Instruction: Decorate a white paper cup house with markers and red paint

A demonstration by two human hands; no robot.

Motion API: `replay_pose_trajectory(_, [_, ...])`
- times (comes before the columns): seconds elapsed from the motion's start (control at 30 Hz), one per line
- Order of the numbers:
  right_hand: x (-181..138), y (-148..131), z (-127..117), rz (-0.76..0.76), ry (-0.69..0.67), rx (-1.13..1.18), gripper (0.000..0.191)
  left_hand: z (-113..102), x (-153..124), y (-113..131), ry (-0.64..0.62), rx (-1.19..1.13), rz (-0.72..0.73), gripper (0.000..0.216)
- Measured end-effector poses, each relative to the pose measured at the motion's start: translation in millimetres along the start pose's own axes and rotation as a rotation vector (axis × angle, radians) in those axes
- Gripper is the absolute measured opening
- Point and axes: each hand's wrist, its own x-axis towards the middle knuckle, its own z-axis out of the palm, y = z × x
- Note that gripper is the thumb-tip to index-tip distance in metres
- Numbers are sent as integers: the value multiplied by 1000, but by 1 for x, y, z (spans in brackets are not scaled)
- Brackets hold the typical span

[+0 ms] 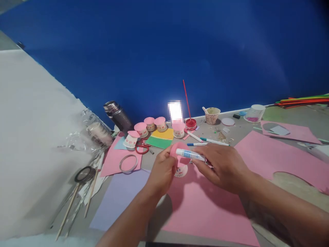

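Note:
My left hand pinches a round pink paper piece at its edge. A white glue stick with a blue label is gripped in my right hand, its tip lying against the pink round. Just below it, a small printed paper cup shows in part; whether it touches the left fingers is hidden. Under both hands lies a large pink paper sheet. Beyond them, several printed cups stand bottom-up with pink rounds on top, among them a pink-topped cup.
Red-handled scissors, a tape ring and lilac paper lie left. A dark flask stands behind them. Markers, a cup with a brush and a red pot are along the blue wall.

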Motion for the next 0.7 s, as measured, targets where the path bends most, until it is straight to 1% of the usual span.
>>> replay_pose_trajectory(0.1, [-5, -1, 11, -32, 25, -97, 33, 10, -7, -7, 51, 167, 92, 9])
replay_pose_trajectory(0.2, [-8, -1, 12, -72, 101, -179, 33, 20, -14, -10, 140, 342, 235, 17])
replay_pose_trajectory(0.27, [-9, -2, 9, -70, 138, -224, 31, 26, -16, -12, 182, 416, 320, 24])
replay_pose_trajectory(0.33, [-10, -2, 7, -35, 139, -241, 32, 31, -17, -15, 196, 468, 355, 31])
replay_pose_trajectory(0.43, [-10, -2, 5, 41, 135, -222, 34, 33, -17, -20, 193, 527, 338, 39])
replay_pose_trajectory(0.5, [-10, 0, 4, 67, 123, -179, 35, 34, -18, -22, 198, 538, 316, 40])
replay_pose_trajectory(0.6, [-9, 4, 4, 6, 85, -66, 36, 32, -22, -20, 212, 492, 306, 40])
replay_pose_trajectory(0.63, [-10, 6, 4, -21, 84, -46, 36, 31, -23, -18, 198, 451, 290, 42])
replay_pose_trajectory(0.7, [-10, 8, 4, -58, 102, -55, 34, 28, -24, -14, 132, 325, 208, 47])
